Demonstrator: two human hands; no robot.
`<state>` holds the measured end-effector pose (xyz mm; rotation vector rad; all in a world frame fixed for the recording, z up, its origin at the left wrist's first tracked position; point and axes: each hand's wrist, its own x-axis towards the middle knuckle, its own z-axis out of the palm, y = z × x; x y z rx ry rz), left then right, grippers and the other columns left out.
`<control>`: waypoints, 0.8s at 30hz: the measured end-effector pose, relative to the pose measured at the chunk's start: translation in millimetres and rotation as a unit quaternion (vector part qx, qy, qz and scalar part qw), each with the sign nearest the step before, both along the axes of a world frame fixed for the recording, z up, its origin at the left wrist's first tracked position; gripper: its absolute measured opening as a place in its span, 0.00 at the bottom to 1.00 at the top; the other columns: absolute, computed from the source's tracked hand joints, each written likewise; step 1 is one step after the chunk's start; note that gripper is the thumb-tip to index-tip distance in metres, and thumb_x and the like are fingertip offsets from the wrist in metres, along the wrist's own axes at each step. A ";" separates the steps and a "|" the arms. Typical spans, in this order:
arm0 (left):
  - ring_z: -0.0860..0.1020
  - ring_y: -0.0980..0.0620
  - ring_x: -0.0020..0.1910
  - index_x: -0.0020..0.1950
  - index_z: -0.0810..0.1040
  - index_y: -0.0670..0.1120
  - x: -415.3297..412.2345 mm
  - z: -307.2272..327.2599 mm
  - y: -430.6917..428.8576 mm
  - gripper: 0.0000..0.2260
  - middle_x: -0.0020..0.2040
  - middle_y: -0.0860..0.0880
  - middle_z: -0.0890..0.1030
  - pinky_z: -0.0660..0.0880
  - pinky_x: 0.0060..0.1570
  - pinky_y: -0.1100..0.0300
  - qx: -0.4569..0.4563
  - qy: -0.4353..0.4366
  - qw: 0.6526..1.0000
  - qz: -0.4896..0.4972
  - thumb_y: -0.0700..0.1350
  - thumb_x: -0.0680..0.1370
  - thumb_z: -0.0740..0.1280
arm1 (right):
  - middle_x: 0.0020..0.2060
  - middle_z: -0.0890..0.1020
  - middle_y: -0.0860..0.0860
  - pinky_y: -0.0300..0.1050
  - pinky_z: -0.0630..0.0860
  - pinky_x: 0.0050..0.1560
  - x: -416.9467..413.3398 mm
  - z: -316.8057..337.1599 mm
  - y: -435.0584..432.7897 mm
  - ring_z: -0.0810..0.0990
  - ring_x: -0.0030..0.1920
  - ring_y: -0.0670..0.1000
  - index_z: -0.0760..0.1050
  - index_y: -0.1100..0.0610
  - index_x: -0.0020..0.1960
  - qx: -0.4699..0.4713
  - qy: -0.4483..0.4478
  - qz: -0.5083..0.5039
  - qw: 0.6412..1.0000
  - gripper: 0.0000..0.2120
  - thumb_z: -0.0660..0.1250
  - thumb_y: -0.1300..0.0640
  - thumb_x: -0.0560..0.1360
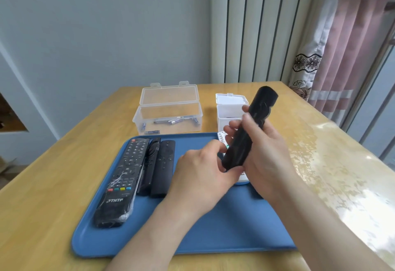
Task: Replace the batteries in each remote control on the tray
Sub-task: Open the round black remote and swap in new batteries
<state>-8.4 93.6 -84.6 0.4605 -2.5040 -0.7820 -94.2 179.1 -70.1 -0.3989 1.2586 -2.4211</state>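
Above the blue tray [224,234] my right hand [265,153] grips a black remote [241,144], tilted with its far end up and its back toward me. My left hand [203,170] pinches the near lower end of that same remote. A white remote [222,137] lies on the tray behind my hands, mostly hidden. On the tray's left lie a large wrapped black remote [121,181], a slim black remote [149,163] and another black remote [163,166], side by side.
Behind the tray stands an open clear box [168,110] holding several batteries. To its right stands a smaller open white box [229,110]. The wooden table [42,185] ends at the right near a window and pink curtain [346,46].
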 end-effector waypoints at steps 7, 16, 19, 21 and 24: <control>0.79 0.59 0.37 0.40 0.76 0.53 5.0 8.0 -11.2 0.12 0.32 0.58 0.80 0.77 0.43 0.60 0.002 -0.063 0.998 -0.010 0.60 0.65 0.70 | 0.42 0.79 0.55 0.55 0.76 0.57 -8.4 -4.2 -3.5 0.83 0.46 0.54 0.75 0.61 0.58 0.003 -0.093 0.018 0.996 0.22 0.57 0.43 0.81; 0.81 0.54 0.45 0.54 0.69 0.57 5.5 7.8 -7.7 0.18 0.46 0.57 0.83 0.77 0.49 0.54 -0.009 -0.021 0.992 -0.125 0.53 0.70 0.74 | 0.50 0.84 0.54 0.56 0.75 0.60 -17.4 -7.3 3.7 0.84 0.56 0.52 0.74 0.56 0.51 -0.043 -0.103 0.091 0.990 0.15 0.64 0.43 0.77; 0.83 0.46 0.47 0.60 0.70 0.58 4.7 4.4 -15.7 0.16 0.47 0.52 0.85 0.78 0.49 0.51 -0.079 0.030 0.984 -0.155 0.50 0.74 0.67 | 0.51 0.85 0.58 0.54 0.81 0.52 -20.0 -4.8 6.1 0.84 0.55 0.55 0.73 0.60 0.51 -0.066 -0.144 0.072 0.985 0.17 0.64 0.45 0.77; 0.82 0.46 0.42 0.60 0.75 0.55 4.4 5.4 -17.8 0.14 0.42 0.51 0.85 0.79 0.41 0.51 -0.144 0.068 0.975 -0.155 0.48 0.74 0.64 | 0.51 0.84 0.61 0.55 0.82 0.50 -21.6 -2.4 9.7 0.84 0.54 0.57 0.73 0.62 0.53 -0.094 -0.175 0.055 0.979 0.19 0.66 0.45 0.77; 0.75 0.48 0.29 0.56 0.81 0.47 5.5 8.5 -15.8 0.14 0.31 0.51 0.79 0.73 0.26 0.55 -0.247 0.138 0.952 -0.113 0.38 0.72 0.67 | 0.50 0.84 0.62 0.56 0.83 0.46 -21.5 -0.9 11.1 0.85 0.51 0.58 0.72 0.63 0.56 -0.119 -0.197 0.050 0.972 0.21 0.66 0.45 0.76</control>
